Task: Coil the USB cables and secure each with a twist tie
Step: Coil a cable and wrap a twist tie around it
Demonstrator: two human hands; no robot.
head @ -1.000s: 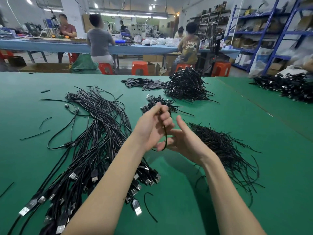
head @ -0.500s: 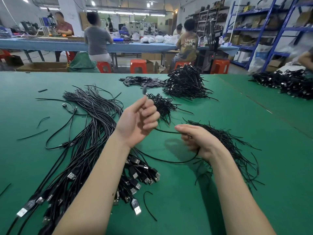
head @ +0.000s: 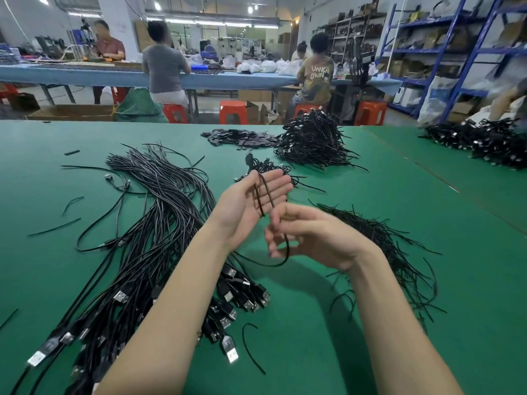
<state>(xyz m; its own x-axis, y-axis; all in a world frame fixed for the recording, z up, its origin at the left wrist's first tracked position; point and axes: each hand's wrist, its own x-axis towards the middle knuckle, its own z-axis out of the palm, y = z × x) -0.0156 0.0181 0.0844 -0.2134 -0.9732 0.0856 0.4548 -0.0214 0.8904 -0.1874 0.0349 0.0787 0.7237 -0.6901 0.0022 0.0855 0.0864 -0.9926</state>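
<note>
The left hand point(head: 251, 206) is held palm-up above the green felt-covered table point(head: 356, 337), fingers straight and together, with two turns of a thin black USB cable point(head: 263, 195) lying across them. The right hand point(head: 310, 238), just beside it, has its fingers curled and pinches the same cable, whose slack hangs in a loop below the knuckles before running down toward the table.

The winding looks only just begun. With the left fingers flat and not gripping, the turns could slide off the fingertips if the right hand pulls the slack too hard, and the coil would fall apart. The trailing end seems to pass near the big loose bundle of straight black USB cables point(head: 148, 238) with silver plugs, so it could snag there and drag others along.

The heap of thin black twist ties point(head: 379, 246) lies just behind the right wrist, within easy reach. Farther back sit a small cluster of coiled cables point(head: 268, 166) and a larger pile of finished black coils point(head: 310, 143). One stray tie point(head: 251, 346) lies near the plugs. Nothing stands between the hands and the ties.
</note>
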